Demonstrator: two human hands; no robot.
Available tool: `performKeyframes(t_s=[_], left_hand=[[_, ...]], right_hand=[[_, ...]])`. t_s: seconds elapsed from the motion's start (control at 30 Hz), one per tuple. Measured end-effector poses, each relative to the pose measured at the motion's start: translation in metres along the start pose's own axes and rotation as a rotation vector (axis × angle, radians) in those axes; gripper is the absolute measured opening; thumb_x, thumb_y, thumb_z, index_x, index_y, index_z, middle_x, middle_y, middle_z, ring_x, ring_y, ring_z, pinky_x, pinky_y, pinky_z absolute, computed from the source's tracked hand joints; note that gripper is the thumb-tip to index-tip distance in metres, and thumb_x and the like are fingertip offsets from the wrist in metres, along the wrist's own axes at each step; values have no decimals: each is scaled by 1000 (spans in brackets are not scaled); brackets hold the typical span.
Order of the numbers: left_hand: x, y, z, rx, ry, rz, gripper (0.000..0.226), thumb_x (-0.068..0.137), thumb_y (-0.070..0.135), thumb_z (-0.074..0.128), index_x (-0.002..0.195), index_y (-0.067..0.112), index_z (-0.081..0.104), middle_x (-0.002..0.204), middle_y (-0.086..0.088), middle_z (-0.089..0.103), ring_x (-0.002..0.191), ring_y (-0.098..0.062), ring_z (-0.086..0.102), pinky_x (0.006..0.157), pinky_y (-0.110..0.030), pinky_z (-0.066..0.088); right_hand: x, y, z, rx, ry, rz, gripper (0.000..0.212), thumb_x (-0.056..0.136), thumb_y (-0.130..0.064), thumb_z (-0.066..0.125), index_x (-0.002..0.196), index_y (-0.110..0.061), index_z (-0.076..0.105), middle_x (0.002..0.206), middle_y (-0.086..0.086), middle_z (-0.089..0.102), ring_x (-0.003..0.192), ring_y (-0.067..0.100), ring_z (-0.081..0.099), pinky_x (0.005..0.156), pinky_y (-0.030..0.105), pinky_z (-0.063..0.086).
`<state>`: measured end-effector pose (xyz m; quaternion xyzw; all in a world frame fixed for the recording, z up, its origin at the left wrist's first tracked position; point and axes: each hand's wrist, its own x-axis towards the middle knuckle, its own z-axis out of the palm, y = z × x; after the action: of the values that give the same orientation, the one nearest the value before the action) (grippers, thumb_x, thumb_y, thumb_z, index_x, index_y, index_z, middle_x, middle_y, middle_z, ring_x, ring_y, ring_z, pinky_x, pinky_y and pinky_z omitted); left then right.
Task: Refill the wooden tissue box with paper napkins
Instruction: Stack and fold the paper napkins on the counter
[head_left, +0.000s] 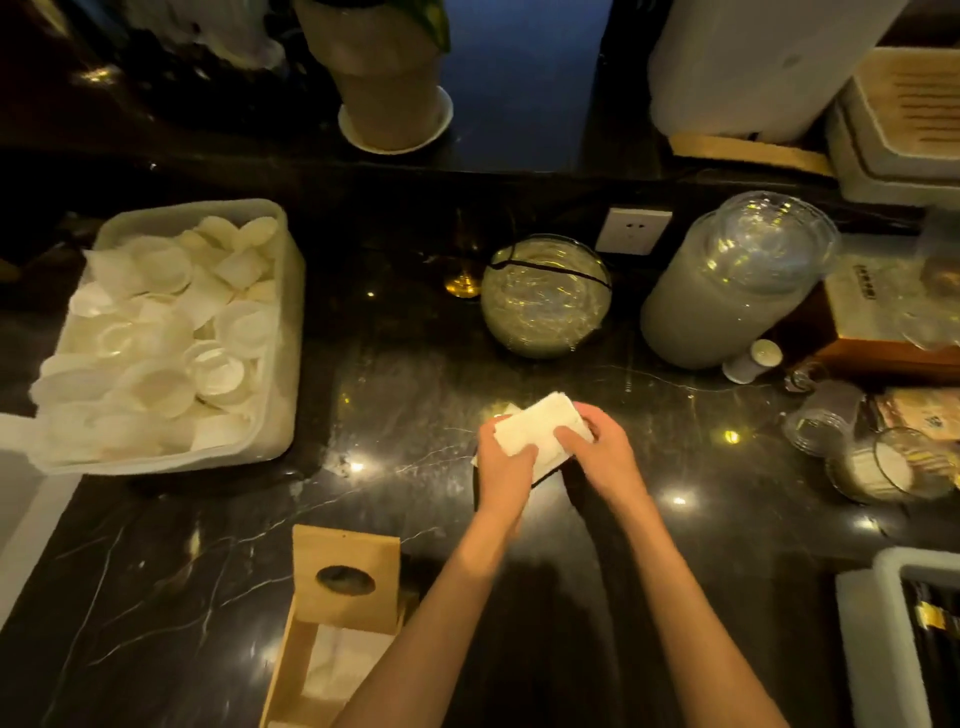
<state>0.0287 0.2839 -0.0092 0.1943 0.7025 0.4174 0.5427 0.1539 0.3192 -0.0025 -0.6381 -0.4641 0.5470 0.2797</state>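
Napkins (340, 667), white and folded, lie inside the wooden tissue box (280, 670), which sits on the dark marble tabletop (208, 519) at the near edge of our view. Its lid (345, 545), pierced by an oval hole, covers only the far end of the box, so the near part stands open and we can see the paper within.

Beyond the box and to its left we find a white plastic tub (292, 332) heaped with white fluted paper cups (156, 332). Farther beyond the box and to its right stands a round glass bowl (545, 296); we cannot tell whether anything is in it. Right of that is a tall jar (727, 296) under a clear glass lid, filled with something pale that we cannot identify. Far to the right of the box, a small glass jar (878, 465) holds pale contents too blurred to name.

A stack of paper napkins (540, 428) is held beyond the box and to its right, well apart from it, over the tabletop. Our left hand (506, 467) grips the stack's near left part, thumb on top. Our right hand (597, 447) curls its fingers (569, 434) over the stack's right end, so both hands are clasping the same stack between them.
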Motion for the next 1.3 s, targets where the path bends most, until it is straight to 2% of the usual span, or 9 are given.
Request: performKeyframes(t_s=[0.2,0.47,0.6,0.77,0.87,0.97,1.1,1.2,1.3], left_hand=[[16,-11,-13,23,234,-130,44,83,4,64,123,17,51,120,-9,61,105,-25,63,87,-44,60],[22,-17,-18,123,279,-189,52,77,-5,58,121,20,51,131,-10,48,114,-32,54,89,-47,58],[19,-27,-22,241,251,-171,46,77,-7,56,114,20,57,126,-12,52,110,-33,56,91,-47,56],[-19,-29,-36,429,77,-77,54,79,-4,59,124,25,55,129,-5,47,118,-28,49,98,-40,49],[-55,-50,-63,285,-121,-38,68,76,-1,70,134,26,46,128,-1,53,109,-23,58,92,-41,55],[-90,-80,-90,232,-207,12,50,77,1,71,119,24,55,118,-10,62,100,-23,65,83,-34,58],[-131,-108,-109,374,-249,368,21,83,-2,66,96,15,68,97,-1,68,91,-15,64,78,-20,51],[-156,-128,-115,606,-312,700,15,90,3,61,96,15,68,98,6,61,96,-4,56,85,-16,45],[-165,-145,-119,664,-373,737,19,94,8,58,107,22,64,107,12,56,106,-2,51,93,-14,41]], right_hand=[[34,-10,51,-679,10,-109,29,90,-20,57,118,-19,65,116,8,61,111,29,52,90,37,44],[29,-7,63,-907,7,132,44,86,-27,69,125,-16,52,128,13,60,120,35,51,96,41,43],[15,-2,60,-815,-38,260,34,83,-18,68,115,-9,61,119,14,66,115,34,59,90,36,48],[-41,20,46,-413,-50,181,21,79,-6,68,81,-18,51,83,1,58,77,19,55,67,30,41],[-91,43,28,-41,-86,167,23,81,-2,71,97,-11,56,88,10,65,78,19,62,73,32,49],[-144,67,11,210,-97,164,35,84,1,70,115,-12,61,103,13,72,91,23,71,79,34,58],[-204,99,3,114,-34,85,16,86,1,67,101,-6,66,94,9,70,80,5,67,74,16,53],[-233,125,4,78,6,12,9,88,1,66,94,-6,64,92,13,69,89,21,66,81,27,53],[-246,143,4,56,57,-30,13,88,2,65,97,-7,63,95,10,68,93,19,66,87,33,53]])
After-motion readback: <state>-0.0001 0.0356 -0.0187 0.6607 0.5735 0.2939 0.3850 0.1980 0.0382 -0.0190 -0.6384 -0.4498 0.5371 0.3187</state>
